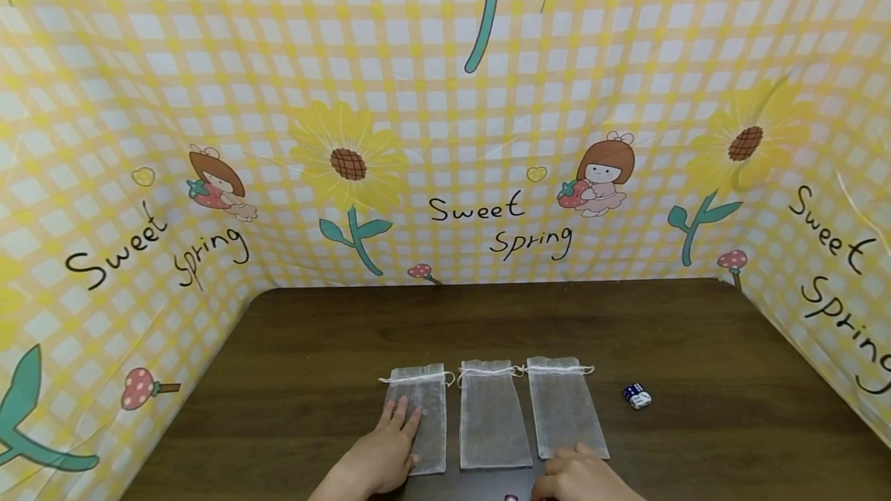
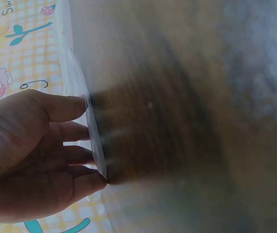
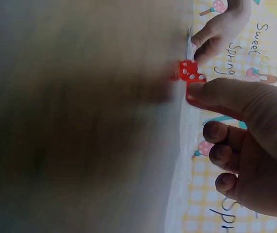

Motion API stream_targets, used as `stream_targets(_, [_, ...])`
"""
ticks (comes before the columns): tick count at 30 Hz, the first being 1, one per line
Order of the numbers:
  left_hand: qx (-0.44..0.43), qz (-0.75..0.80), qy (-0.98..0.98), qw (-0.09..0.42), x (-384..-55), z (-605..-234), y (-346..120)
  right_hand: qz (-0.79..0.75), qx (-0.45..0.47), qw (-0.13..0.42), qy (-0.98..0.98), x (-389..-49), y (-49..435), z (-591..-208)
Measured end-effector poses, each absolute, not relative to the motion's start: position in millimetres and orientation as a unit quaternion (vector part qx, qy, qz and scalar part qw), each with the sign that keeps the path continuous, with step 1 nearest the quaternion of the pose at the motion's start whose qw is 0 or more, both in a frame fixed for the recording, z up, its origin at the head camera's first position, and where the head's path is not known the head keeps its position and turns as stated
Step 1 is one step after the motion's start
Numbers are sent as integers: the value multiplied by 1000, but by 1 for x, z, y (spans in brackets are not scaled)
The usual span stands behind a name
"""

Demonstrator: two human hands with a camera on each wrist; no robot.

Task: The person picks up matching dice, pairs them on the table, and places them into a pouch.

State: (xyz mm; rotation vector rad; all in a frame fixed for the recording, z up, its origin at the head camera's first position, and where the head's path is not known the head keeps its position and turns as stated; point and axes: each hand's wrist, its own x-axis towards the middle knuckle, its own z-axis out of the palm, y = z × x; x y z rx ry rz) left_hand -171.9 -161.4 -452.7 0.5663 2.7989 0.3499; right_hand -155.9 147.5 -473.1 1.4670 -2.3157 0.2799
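Three white mesh drawstring bags lie side by side: a left bag (image 1: pixel 430 427), a middle bag (image 1: pixel 493 420) and a right bag (image 1: pixel 565 408). My left hand (image 1: pixel 386 445) rests on the left bag with its fingers spread and fairly straight; in the left wrist view the fingertips (image 2: pixel 97 182) touch the surface. Just below the right bag, my right hand (image 1: pixel 581 478) is at red dice with white dots (image 3: pixel 187 69). Its thumb (image 3: pixel 203 91) presses on one, while the index finger is hidden. Another red die (image 1: pixel 511 497) shows at the head view's bottom edge.
A small cluster of blue and white dice (image 1: pixel 636 396) sits right of the bags. The dark wooden table (image 1: pixel 313 339) is bordered by a yellow checked cloth (image 1: pixel 445 130) at the back and sides.
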Motion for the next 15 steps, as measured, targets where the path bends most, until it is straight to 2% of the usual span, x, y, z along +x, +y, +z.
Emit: stream_targets(15, [194, 121, 964, 136, -172, -453, -161, 92, 516, 165, -835, -157, 147, -477])
